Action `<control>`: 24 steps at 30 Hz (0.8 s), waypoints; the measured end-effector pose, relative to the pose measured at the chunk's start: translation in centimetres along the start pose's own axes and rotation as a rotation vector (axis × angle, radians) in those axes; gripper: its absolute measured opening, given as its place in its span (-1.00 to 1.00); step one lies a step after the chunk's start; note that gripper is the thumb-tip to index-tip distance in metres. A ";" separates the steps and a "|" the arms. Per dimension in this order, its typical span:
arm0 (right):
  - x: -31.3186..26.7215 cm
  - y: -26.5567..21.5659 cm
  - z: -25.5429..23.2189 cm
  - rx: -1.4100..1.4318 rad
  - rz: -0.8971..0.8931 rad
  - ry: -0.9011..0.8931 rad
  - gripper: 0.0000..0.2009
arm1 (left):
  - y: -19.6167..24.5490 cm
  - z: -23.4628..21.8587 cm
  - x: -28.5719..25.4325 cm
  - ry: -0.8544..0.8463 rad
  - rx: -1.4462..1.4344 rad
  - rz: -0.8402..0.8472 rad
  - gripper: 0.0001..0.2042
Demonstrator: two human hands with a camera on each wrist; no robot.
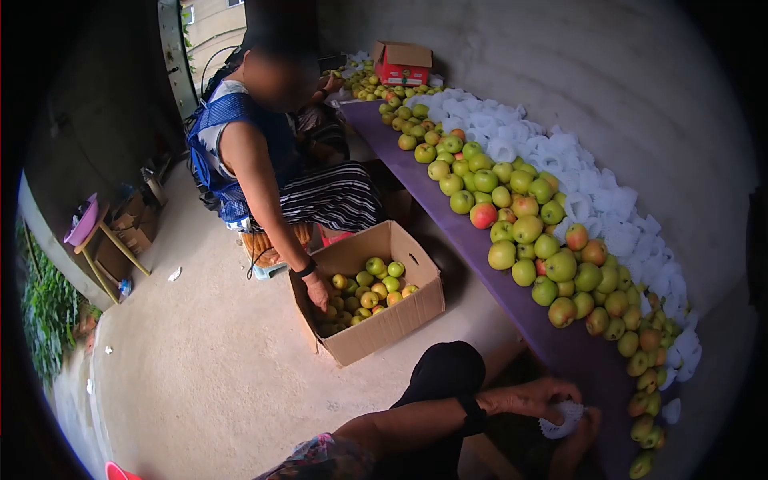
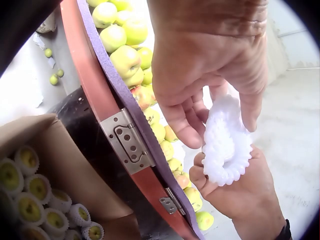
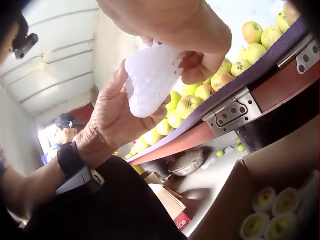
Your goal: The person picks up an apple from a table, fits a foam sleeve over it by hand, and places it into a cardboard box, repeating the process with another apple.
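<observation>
A white foam fruit net [image 2: 227, 145] is held between both hands, low at the right of the head view; no apple shows inside it. My left hand [image 1: 532, 398] grips it from one side, with thumb and fingers around its edge in the left wrist view. From the other side my right hand [image 3: 187, 45] pinches its end with curled fingers. Beside the hands, green and reddish apples [image 1: 528, 230] lie piled along a purple-covered table [image 1: 448, 204]. A heap of white foam nets [image 1: 552, 152] lies behind the apples against the wall.
Another person [image 1: 256, 152] sits to the left, one hand in a cardboard box [image 1: 384, 332] of bare apples. A second box [image 2: 75, 170] near my knees holds apples in foam nets. Metal hinges [image 2: 127, 142] sit on the table's red edge. A red box [image 1: 402, 68] stands at the far end.
</observation>
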State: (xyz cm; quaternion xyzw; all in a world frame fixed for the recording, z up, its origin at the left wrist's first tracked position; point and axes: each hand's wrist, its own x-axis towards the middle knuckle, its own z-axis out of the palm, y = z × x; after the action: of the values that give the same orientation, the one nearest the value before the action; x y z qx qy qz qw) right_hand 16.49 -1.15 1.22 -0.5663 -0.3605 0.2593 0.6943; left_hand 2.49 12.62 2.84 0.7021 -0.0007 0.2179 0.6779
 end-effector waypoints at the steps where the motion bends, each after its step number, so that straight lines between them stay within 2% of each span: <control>1: -0.1 0.1 0.0 0.015 -0.005 0.032 -0.89 | 0.0 -0.1 -0.1 0.008 0.053 0.023 -0.55; 6: -0.2 0.1 0.6 -0.049 0.012 0.155 -0.87 | -0.5 0.0 -0.3 0.020 0.177 0.120 -0.54; 9: -0.1 0.5 0.4 -0.147 -0.017 0.179 -0.87 | 0.2 -0.3 -0.5 -0.015 0.206 -0.016 -0.56; 12: 0.1 1.3 0.3 -0.253 -0.082 0.181 -0.87 | -1.5 0.2 -0.2 0.218 0.310 0.035 -0.59; 15: -0.1 0.9 0.6 -0.221 -0.077 0.110 -0.87 | -2.2 0.0 -0.1 0.221 0.393 0.166 -0.62; 18: 0.0 0.9 0.2 -0.103 -0.027 0.025 -0.85 | -1.7 -0.3 0.1 0.177 0.301 0.241 -0.65; 21: 0.1 0.9 -0.3 0.038 -0.024 -0.025 -0.81 | -0.7 -0.2 0.2 0.138 0.219 0.247 -0.69; 24: 0.0 0.4 -0.5 0.125 0.033 -0.055 -0.79 | -1.3 0.0 0.7 0.109 -0.029 0.262 -0.71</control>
State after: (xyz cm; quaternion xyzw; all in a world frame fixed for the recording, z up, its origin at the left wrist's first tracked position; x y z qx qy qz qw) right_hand 16.92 -1.41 0.79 -0.5204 -0.3531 0.3082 0.7138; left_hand 3.48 12.93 1.77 0.6734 -0.0589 0.3423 0.6526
